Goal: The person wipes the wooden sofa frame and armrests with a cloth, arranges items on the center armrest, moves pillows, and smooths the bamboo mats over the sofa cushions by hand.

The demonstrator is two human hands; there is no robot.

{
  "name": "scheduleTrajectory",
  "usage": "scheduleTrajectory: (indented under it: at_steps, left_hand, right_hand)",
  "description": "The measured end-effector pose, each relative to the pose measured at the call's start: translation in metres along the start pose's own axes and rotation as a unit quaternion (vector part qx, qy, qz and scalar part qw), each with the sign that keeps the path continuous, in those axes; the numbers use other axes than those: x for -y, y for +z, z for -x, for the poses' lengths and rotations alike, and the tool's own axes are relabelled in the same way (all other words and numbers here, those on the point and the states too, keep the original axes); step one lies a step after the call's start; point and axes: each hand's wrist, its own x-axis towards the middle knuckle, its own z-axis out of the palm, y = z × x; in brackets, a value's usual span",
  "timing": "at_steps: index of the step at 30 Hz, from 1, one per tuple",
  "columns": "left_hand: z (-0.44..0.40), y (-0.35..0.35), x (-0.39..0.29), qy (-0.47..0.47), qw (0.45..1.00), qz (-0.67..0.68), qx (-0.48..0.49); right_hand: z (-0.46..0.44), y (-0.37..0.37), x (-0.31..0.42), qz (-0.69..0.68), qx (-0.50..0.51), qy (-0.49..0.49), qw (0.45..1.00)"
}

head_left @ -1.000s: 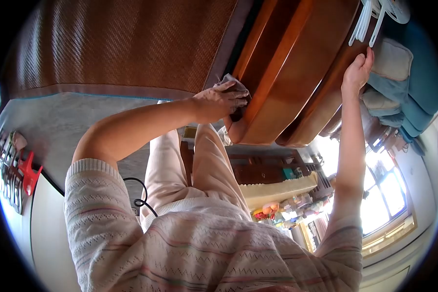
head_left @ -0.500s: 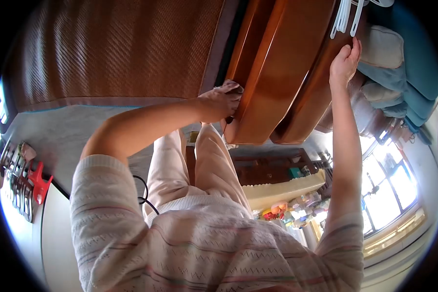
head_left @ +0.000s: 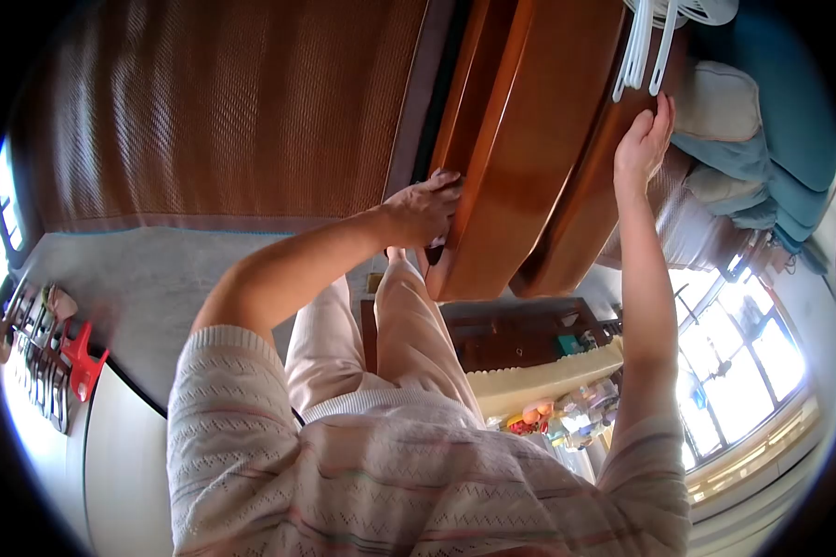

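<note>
My left hand [head_left: 424, 212] is at the left edge of a glossy brown wooden panel [head_left: 539, 139], its fingers curled. A small dark patch shows beneath the hand; what it is I cannot make out. Farther right, my right hand [head_left: 645, 148] has its fingers stretched out, resting along the far side of a second wooden panel [head_left: 571, 218]. Just above its fingertips hang several white plastic strips [head_left: 636, 60] with rounded ends. Whether the fingertips touch them I cannot tell.
A brown woven mat [head_left: 232, 111] covers the bed-like surface at upper left. Cushions [head_left: 715, 102] and teal padding [head_left: 794, 121] lie right of my right hand. Below are a cream-edged shelf [head_left: 548, 376] with colourful items and a window [head_left: 743, 362]. A red object [head_left: 84, 360] stands far left.
The view has shifted slightly. My left hand has moved a little lower along the wooden edge. My right hand stays by the panel, below the white strips.
</note>
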Motion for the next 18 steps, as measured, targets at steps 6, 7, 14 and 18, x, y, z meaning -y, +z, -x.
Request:
scheduleTrajectory:
  at_steps: [6, 7, 14, 18]
  left_hand:
    - [-0.061, -0.011, 0.085, -0.179, 0.965, -0.033, -0.189]
    - [-0.067, -0.029, 0.105, -0.209, 0.967, -0.066, -0.132]
    - [-0.071, -0.134, 0.230, -0.309, 0.940, -0.143, -0.034]
    - [-0.093, -0.094, 0.260, -0.279, 0.901, -0.022, -0.330]
  right_hand:
    - [0.000, -0.003, 0.003, 0.002, 0.011, 0.001, 1.000]
    - [0.000, -0.003, 0.004, 0.003, 0.013, 0.000, 1.000]
    - [0.001, -0.004, 0.001, -0.003, 0.015, -0.014, 1.000]
    - [0.002, -0.004, 0.004, -0.002, 0.018, -0.003, 1.000]
